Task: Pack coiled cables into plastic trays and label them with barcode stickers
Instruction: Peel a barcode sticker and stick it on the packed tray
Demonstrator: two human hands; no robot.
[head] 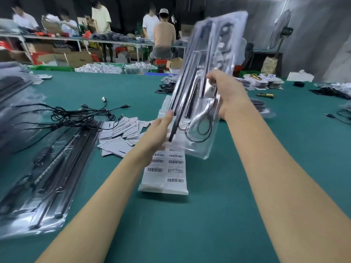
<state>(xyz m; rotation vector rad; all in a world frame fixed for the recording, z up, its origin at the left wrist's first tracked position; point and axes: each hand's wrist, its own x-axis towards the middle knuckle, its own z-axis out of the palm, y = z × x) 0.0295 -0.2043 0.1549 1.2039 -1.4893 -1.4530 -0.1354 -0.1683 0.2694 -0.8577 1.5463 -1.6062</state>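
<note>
I hold a long clear plastic tray point(204, 76) up off the green table point(209, 215), tilted with its far end raised and blurred. Black light bars and a coiled black cable point(201, 128) lie in its pockets. My left hand point(154, 134) grips the tray's lower left edge. My right hand point(226, 92) grips its right side near the middle. Under the tray lies a white sheet of barcode stickers point(167, 171). Loose black cables point(79, 115) sprawl on the table to the left.
Filled trays point(47, 173) are stacked at the left edge. White cards point(121, 133) lie scattered beside the cables. Packets, a black cable and small gold parts point(265, 95) lie at the right. Several people work at benches in the background, with cartons and green crates.
</note>
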